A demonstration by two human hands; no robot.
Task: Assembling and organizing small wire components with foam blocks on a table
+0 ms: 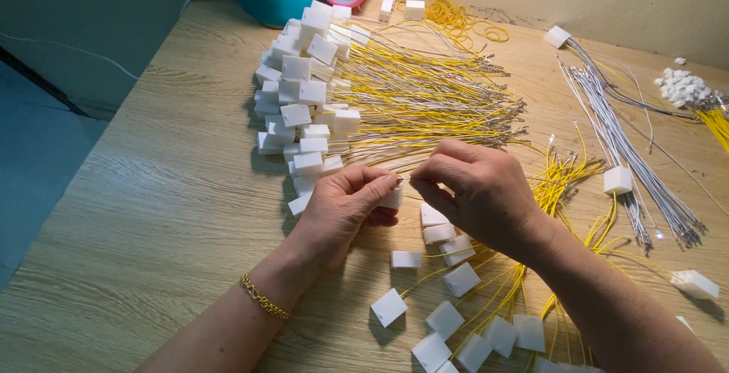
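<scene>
A light white connector block (392, 198) is being pinched in the left hand (342, 210); a thin, limp wire (531, 181) is being nipped near its tip by the right hand (474, 191), just below the finished pile (304, 100).

Bright, even light falls on the wooden surface (167, 191), apparently from the upper right, since the white connector blocks (389, 306) cast short, soft shadows toward the left. The left hand (345, 210) shades the wood beneath it. There is no harsh glare (only small glints on wire tips). Focus is sharp centrally and slightly softer toward the far corners.
</scene>
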